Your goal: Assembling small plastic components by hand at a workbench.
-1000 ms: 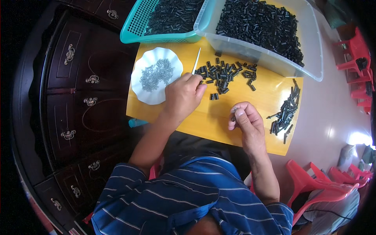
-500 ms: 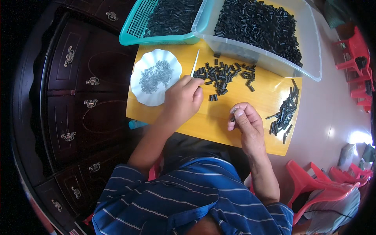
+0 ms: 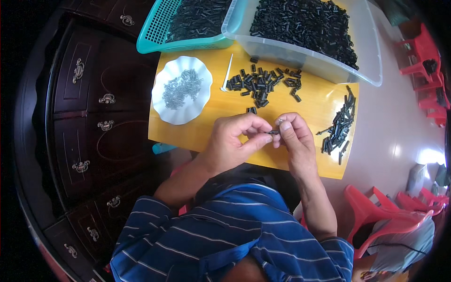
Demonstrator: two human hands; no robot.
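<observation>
My left hand [image 3: 237,142] and my right hand [image 3: 299,146] meet over the table's near edge. Between their pinched fingertips is a small black plastic part [image 3: 273,132], mostly covered by the fingers. Something tiny and silvery [image 3: 280,121] shows at my right index finger; its kind is too small to tell. Beyond the hands lies a loose pile of short black tubes [image 3: 257,87]. A slim white pointed stick [image 3: 228,73] rests left of that pile. Farther left, a white scalloped dish [image 3: 161,105] holds many fine silvery pieces [image 3: 182,89] that look like springs.
Slender black parts [image 3: 339,127] are heaped at the yellow table's [image 3: 225,105] right edge. At the back stand a teal basket [image 3: 149,35] and a clear bin [image 3: 300,61], both full of black pieces. A dark cabinet [image 3: 112,75] is on the left, red chairs [image 3: 376,225] on the right.
My left hand has moved right and nearer, from beside the white stick to my right hand, and now pinches the black part with it. The stick's lower end is uncovered.
</observation>
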